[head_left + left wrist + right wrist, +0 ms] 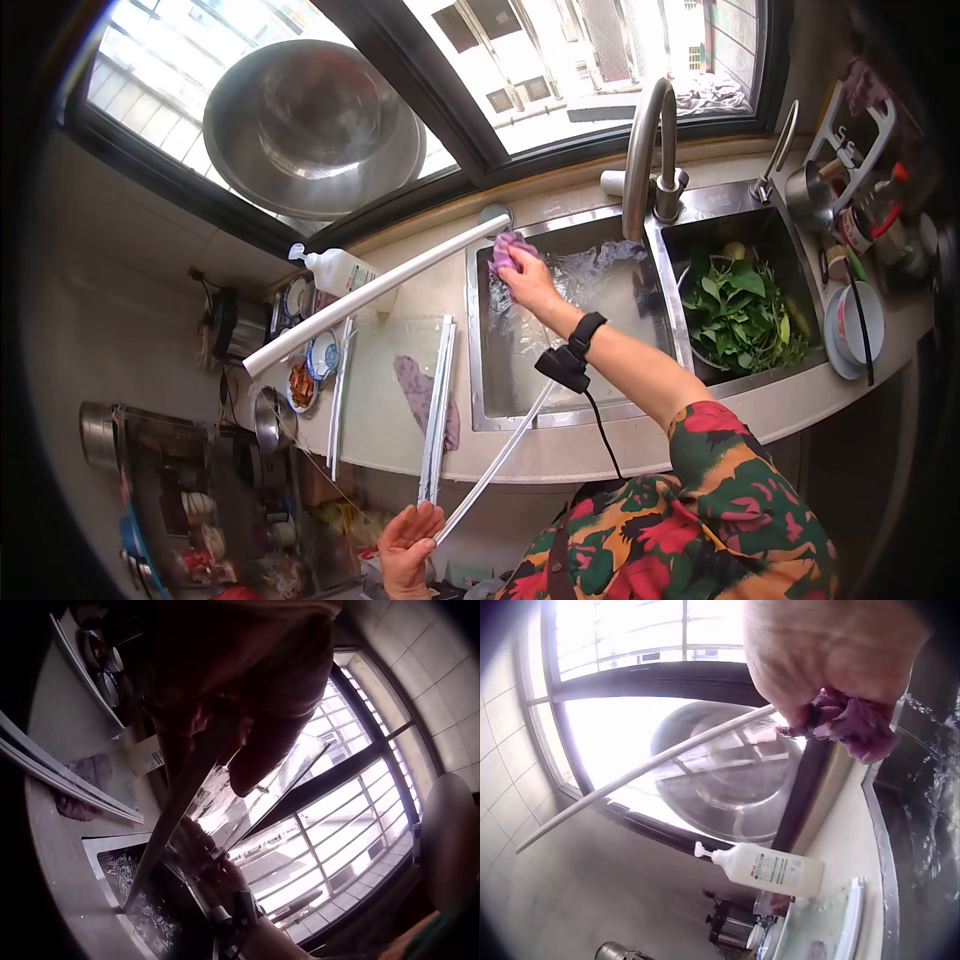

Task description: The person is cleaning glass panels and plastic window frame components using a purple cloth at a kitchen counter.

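A clear panel with a white upper strip (375, 292) and a thinner white lower strip (495, 465) is held tilted beside the sink. My left hand (408, 552) grips its lower edge; in the left wrist view, fingers and thumb of the left hand (247, 675) lie either side of the dark-looking strip (184, 787). My right hand (535, 285) pinches a crumpled purple cloth (512, 252) near the upper strip's sink-side end. Up close, the right hand (832, 652) bunches the purple cloth (859, 731) beside the white strip (645, 769).
Another white-edged glass panel (385, 345) lies on the counter with a purple cloth (412, 385). The left basin (520, 345) holds water; the right holds leafy greens (740, 310). A pump bottle (340, 272), tall faucet (640, 150) and large metal bowl (315, 130) stand near the window.
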Demonstrator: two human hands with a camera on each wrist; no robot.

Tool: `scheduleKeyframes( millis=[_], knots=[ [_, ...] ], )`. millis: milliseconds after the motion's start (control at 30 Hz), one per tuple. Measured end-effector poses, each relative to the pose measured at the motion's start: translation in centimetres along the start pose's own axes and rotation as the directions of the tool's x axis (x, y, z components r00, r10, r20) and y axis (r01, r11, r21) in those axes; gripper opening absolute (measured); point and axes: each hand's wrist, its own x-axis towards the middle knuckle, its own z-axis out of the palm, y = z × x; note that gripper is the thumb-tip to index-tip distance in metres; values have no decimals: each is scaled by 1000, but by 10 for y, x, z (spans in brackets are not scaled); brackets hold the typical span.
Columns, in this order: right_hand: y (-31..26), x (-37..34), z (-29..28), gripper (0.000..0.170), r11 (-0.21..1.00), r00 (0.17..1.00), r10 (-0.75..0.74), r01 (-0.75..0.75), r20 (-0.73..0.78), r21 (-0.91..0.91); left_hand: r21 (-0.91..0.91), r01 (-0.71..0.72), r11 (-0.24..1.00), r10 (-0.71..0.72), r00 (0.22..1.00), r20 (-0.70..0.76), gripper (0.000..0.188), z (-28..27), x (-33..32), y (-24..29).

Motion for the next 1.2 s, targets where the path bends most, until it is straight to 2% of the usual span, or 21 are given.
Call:
scheduleKeyframes(
  millis=[33,133,200,233,267,300,400,467,500,600,667,700,767,800,967,1033,1067,1133,1167,1200],
  knots=[
    [-12,9,1,40,1000,1000,-20,20,7,21,-4,9,1000,-9,1000,28,62,-1,1,1],
    [-51,11,1,34,993,995,-100,99,-13,-64,37,8,999,-11,997,73,62,3,8,6],
    [-70,7,10,32,939,948,-317,319,42,-128,68,-1,998,-6,995,101,61,7,15,11],
    [-90,0,12,30,941,944,-324,329,67,-79,102,-8,995,-5,991,130,61,10,19,15],
    [-97,-6,17,33,886,896,-437,443,76,-133,101,-14,995,1,991,130,61,12,22,18],
    [-122,-16,14,36,875,878,-460,474,134,-99,118,-24,993,6,988,152,59,14,27,20],
    [-168,-22,19,37,852,845,-514,522,149,-21,164,-28,986,-1,985,171,57,22,33,26],
    [-194,-15,19,33,772,758,-607,634,238,-52,190,-14,982,-19,985,170,56,28,37,29],
    [-202,-12,19,24,772,758,-589,630,281,-82,204,-21,979,-18,982,186,56,30,38,28],
    [-189,1,12,16,767,750,-551,628,366,-131,230,2,973,-44,983,178,55,31,39,23],
    [-155,12,-8,16,788,801,-415,553,431,-270,239,17,971,-60,983,173,53,28,44,19],
    [-131,16,-18,17,786,816,-429,549,388,-286,234,26,972,-67,983,171,53,25,44,17],
    [-92,28,-41,16,775,866,-333,477,374,-414,213,6,977,-51,977,205,53,22,47,17],
    [-86,32,-56,14,767,873,-249,442,420,-465,230,0,973,-49,977,209,52,22,49,19],
    [10,48,-101,14,722,921,-99,327,377,-609,285,40,958,-105,970,219,51,20,69,21],
    [43,36,-113,20,759,992,-60,119,112,-640,331,34,943,-111,969,219,49,17,74,19],
    [52,34,-115,20,759,992,-55,113,110,-641,334,39,942,-118,968,220,49,19,78,19],
    [63,24,-116,28,813,986,159,-160,-52,-560,393,23,919,-129,961,246,46,25,86,20],
    [73,18,-112,28,812,985,165,-163,-48,-560,394,30,919,-134,961,241,46,25,90,21],
    [90,13,-105,30,867,978,151,-200,-142,-457,418,21,908,-144,954,264,46,24,98,22]
  ],
)
